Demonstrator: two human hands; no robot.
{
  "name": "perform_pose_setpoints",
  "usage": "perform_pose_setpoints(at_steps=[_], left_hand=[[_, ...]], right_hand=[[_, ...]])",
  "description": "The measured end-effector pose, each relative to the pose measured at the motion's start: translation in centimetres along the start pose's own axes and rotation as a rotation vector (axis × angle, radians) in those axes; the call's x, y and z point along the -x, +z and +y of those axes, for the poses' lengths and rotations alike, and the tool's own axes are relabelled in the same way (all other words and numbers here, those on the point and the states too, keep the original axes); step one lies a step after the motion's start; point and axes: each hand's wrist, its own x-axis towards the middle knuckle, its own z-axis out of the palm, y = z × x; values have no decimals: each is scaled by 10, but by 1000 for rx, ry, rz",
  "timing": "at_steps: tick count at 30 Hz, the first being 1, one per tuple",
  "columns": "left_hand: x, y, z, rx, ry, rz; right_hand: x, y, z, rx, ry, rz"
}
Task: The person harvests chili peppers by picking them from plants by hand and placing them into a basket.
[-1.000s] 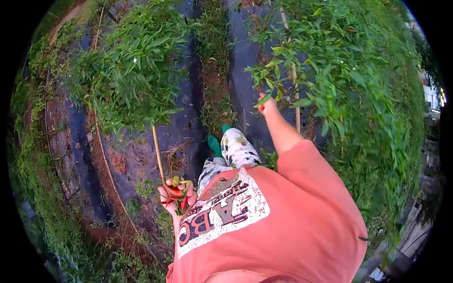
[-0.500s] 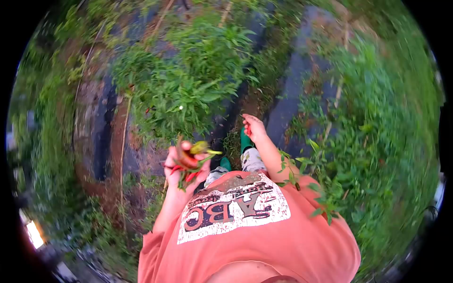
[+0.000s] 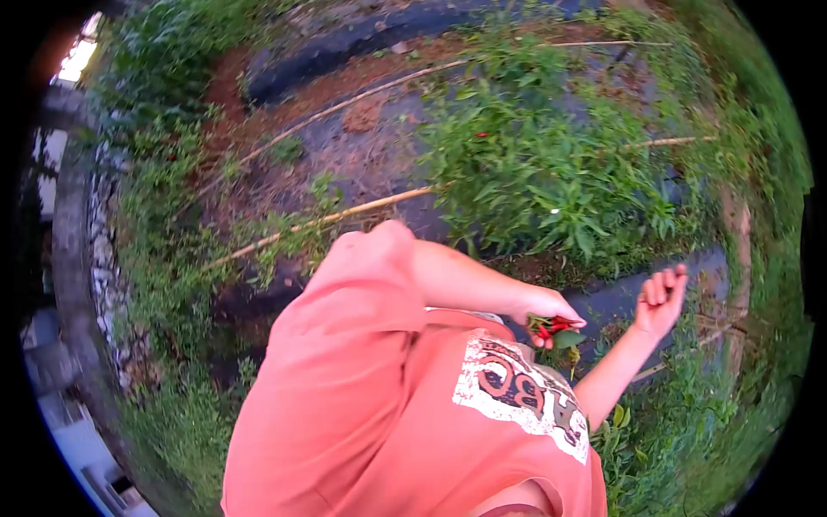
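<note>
My left hand (image 3: 550,312) is in front of the shirt, its fingers wrapped round a small bunch of red chili peppers (image 3: 556,327). Green stems and a green leaf (image 3: 568,339) stick out with them. Just below this hand is a small yellowish thing (image 3: 575,353); I cannot tell whether it hangs, falls or grows there. My right hand (image 3: 660,303) is raised off to the right, its fingers curled in and no object visible in them. A bushy chili plant (image 3: 551,185) grows beyond both hands, with a red pepper (image 3: 481,134) among its leaves.
Black plastic sheeting (image 3: 603,302) covers the beds. A bamboo pole (image 3: 370,207) lies across the left side, and another thin pole (image 3: 362,99) runs farther back. Leafy plants (image 3: 620,448) crowd the lower right. A stone-edged border (image 3: 103,258) stands at far left.
My view and body have swung round to the left. The brownish-red and yellow-green piece no longer shows in my left hand; red peppers stay there. The red bit in my right hand is no longer visible.
</note>
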Motion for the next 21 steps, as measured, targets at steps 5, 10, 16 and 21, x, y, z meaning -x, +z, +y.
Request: perform_pose_setpoints(at_steps=[5,10,16,21], left_hand=[[-35,-12,-16,-101,-63,-38],[-37,-9,-34,-245,-65,-12],[-25,-15,-46,-303,-83,5],[-17,-9,-46,-340,-133,-22]], right_hand=[[-19,94,11,-179,-53,-390],[-26,140,56,-19,49,-402],[12,249,123,860,112,-1060],[32,258,134,1037,231,-936]])
